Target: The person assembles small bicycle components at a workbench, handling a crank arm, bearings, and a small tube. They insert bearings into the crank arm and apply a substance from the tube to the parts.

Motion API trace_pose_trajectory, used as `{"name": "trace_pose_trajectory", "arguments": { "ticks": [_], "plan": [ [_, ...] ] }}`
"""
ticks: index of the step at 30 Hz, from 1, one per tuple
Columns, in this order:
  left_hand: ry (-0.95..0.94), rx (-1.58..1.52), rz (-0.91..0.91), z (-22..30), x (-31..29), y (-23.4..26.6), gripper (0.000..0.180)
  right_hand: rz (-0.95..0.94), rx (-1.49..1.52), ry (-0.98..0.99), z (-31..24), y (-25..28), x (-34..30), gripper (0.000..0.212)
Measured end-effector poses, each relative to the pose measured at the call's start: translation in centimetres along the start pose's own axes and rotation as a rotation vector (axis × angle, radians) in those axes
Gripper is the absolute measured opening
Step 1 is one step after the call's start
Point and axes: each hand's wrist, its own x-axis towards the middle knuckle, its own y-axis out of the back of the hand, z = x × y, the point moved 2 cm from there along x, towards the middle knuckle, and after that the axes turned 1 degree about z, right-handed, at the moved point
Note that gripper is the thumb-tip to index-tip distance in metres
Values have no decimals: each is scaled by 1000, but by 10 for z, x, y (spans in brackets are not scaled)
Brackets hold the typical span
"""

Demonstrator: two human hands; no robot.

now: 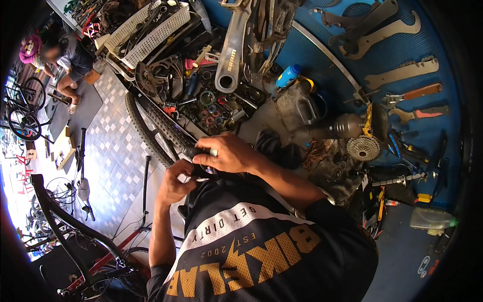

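Note:
Both my hands are together close to my body at mid-picture. My right hand (229,153) is closed around a short dark handle-like piece (191,151) with a pale part showing by the thumb; its exact kind does not show. Just below and to the left, my left hand (176,182) has its fingers curled in a pinch. What that pinch holds, if anything, is hidden among dark shapes. Right beyond the hands, knobby black bicycle tyres (144,132) slant away to the far left.
Beyond lies a cluttered bench with a crank arm (232,60), rings (207,98), a white perforated basket (156,40), a blue bottle (288,75) and a cassette (363,148). Wrenches (402,73) hang on a blue board. At left are a bicycle frame (65,216) and a seated person (75,63).

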Motion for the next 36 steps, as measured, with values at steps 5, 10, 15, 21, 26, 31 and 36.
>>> {"name": "trace_pose_trajectory", "arguments": {
  "ticks": [5,10,15,21,26,31,36],
  "plan": [
    [58,-192,62,-7,12,-4,22,96,64,92,-5,-2,7,33],
    [56,-838,373,-13,17,-3,17,235,364,95,4,8,5,32],
    [97,-517,247,-6,16,-14,19,245,246,36,9,3,1,37],
    [103,-258,93,-5,13,-19,22,192,32,84,8,0,-1,35],
    [71,-767,390,-17,13,-12,16,160,262,-18,16,2,-4,38],
    [84,-726,378,-20,11,-20,24,86,249,-107,20,-5,-8,37],
    [129,-561,221,-10,7,-21,21,44,135,-69,22,6,-3,40]
  ]
}}
